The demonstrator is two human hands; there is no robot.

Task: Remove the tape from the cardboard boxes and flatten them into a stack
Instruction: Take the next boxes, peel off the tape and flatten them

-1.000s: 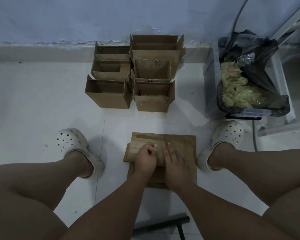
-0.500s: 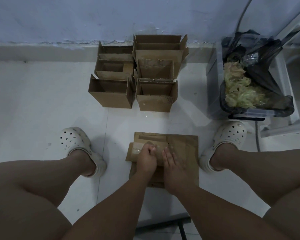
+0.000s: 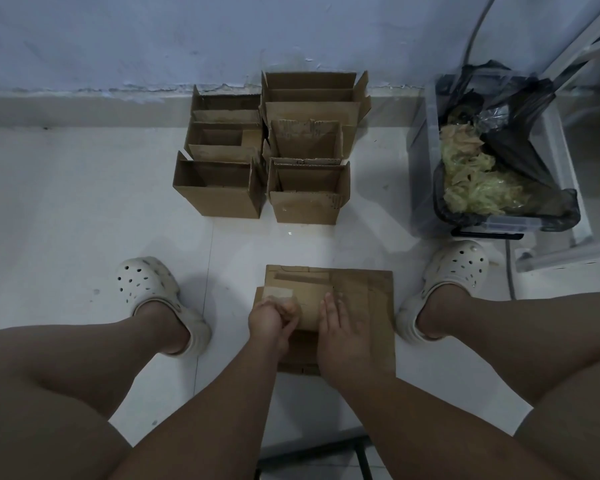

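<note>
A stack of flattened cardboard (image 3: pixel 364 299) lies on the white floor between my feet. On top of it sits a smaller flattened box (image 3: pixel 309 301) with a pale tape patch at its left end. My left hand (image 3: pixel 271 318) is curled at that left end and pinches a strip of clear tape (image 3: pixel 279 299) coming off the box. My right hand (image 3: pixel 338 334) lies flat on the box and the stack, fingers straight, pressing down. Several open cardboard boxes (image 3: pixel 274 150) stand in two rows by the wall.
A clear bin lined with a black bag (image 3: pixel 499 161) holds crumpled tape at the right, beside a white frame (image 3: pixel 568 251). My feet in white clogs (image 3: pixel 146 289) flank the stack. A dark bar (image 3: pixel 326 448) lies near the bottom edge.
My left hand has drawn back to the left along the top box, pulling tape with it. My right hand has stayed pressed flat on the cardboard.
</note>
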